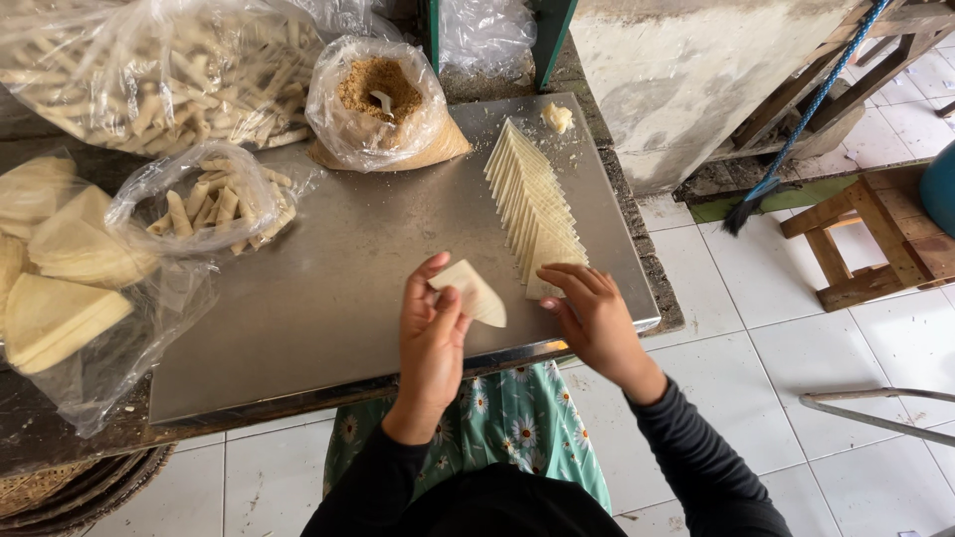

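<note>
The left grip [430,333] holds a wrapper [471,291] above the desk [328,298]. The right grip [592,313] rests just right of it, touching the near end of a wrapper row [532,204] that runs away behind it. Behind the left grip stands a filling bag [378,104]; farther left lie a roll bag [214,204] and a wrapper stack [60,268]. A stool [875,239] stands far right on the floor.

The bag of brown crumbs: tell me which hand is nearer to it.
Left. The left hand holds a pale wrapper below the bag of brown crumbs; the right hand sits farther right, on the row of wrappers.
</note>
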